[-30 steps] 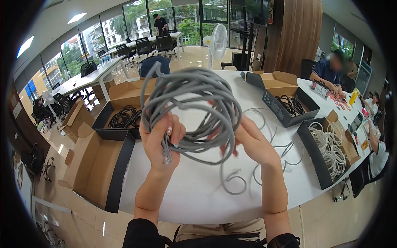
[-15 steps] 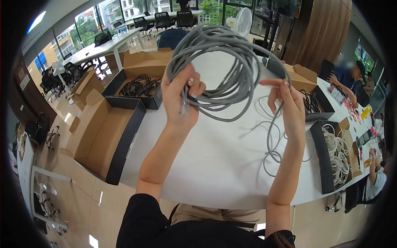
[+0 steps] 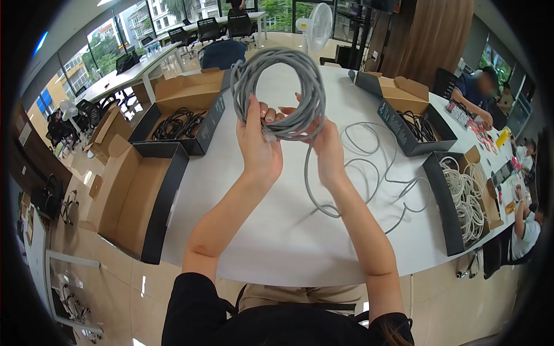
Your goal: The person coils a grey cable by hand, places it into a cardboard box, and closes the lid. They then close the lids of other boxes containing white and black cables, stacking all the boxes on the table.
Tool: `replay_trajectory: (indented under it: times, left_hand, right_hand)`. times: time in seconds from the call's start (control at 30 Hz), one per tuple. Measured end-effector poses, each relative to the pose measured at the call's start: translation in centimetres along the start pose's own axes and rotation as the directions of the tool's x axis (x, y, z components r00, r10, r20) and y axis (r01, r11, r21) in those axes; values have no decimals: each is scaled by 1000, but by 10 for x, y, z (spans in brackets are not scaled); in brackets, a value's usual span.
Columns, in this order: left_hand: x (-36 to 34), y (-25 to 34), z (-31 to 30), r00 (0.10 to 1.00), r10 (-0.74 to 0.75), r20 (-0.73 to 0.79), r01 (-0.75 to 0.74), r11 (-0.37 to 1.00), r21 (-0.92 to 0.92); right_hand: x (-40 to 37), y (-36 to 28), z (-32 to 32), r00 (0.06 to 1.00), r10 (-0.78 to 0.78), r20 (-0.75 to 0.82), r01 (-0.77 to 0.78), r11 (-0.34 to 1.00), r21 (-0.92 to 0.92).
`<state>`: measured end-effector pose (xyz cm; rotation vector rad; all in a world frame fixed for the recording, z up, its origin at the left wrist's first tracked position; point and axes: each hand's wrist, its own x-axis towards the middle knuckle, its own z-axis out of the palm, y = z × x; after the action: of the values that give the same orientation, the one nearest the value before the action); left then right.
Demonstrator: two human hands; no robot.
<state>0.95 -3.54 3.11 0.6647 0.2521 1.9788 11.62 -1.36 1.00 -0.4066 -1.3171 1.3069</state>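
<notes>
A thick coil of grey network cable (image 3: 313,75) is held up above the white table (image 3: 231,236). My left hand (image 3: 259,141) is closed around the coil's lower left, with a clear plug (image 3: 269,136) showing by its fingers. At the lower right of the coil, my right hand (image 3: 326,150) grips the loops, its fingers partly hidden behind them. From there the loose cable (image 3: 307,179) hangs down and lies in wide curves on the table, to the right of my right forearm.
An open box (image 3: 141,213) with bare cardboard inside stands at left. Behind it, another box (image 3: 210,124) holds black cables. On the right are a box of black cables (image 3: 421,144) and a box of white cables (image 3: 441,202). People (image 3: 485,86) sit farther right.
My right hand has moved left from the loose cable to the coil and now holds it. The coil has come in rounder and tighter, and the loose length is more visible on the table.
</notes>
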Motion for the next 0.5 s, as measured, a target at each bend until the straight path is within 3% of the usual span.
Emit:
replay_trajectory:
  times: [0.03,0.07,0.17,0.2,0.3,0.4,0.5]
  left_hand:
    - [2,-3,-2,1000,-2,-15,3,1000,12]
    - [2,-6,-2,1000,8,-5,-7,1000,19]
    - [-4,-12,0,1000,21,4,-21,999,34]
    - [-6,-15,2,1000,14,-4,-14,999,32]
    - [-10,-15,1,999,17,52,-23,994,111]
    - [-16,-15,3,995,0,100,-14,991,130]
    - [-19,-21,3,985,-64,158,54,996,69]
  right_hand:
    - [0,-1,2,1000,12,-7,-11,996,94]
    - [-1,-1,0,998,27,62,-19,992,-124]
    - [-5,-3,6,995,-22,93,29,997,-71]
    - [-5,-3,4,985,-107,136,110,994,-13]
    - [-9,-11,11,971,-187,151,202,975,-88]
    - [-11,-21,17,988,-144,-49,144,990,-1]
    - [-8,-28,11,987,-119,-107,127,989,69]
